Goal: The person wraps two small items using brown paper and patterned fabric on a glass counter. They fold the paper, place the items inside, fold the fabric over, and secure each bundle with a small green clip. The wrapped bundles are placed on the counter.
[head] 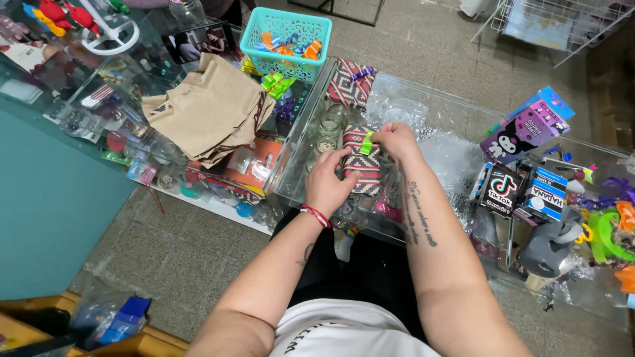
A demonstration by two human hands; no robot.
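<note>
A small package wrapped in red, black and white patterned paper (362,165) lies on the glass counter (456,112). My left hand (327,180) presses on its left side and holds it down. My right hand (395,140) pinches a lime-green ribbon bow (367,142) against the package's top edge. A second package in the same patterned paper (349,82), with a purple bow, lies farther back.
A turquoise basket (286,41) of coloured bows stands at the back, loose green bows (278,83) beside it. A stack of brown paper bags (208,109) lies to the left. Small boxes (522,129), a tape dispenser (552,246) and bright ribbons (608,231) crowd the right side.
</note>
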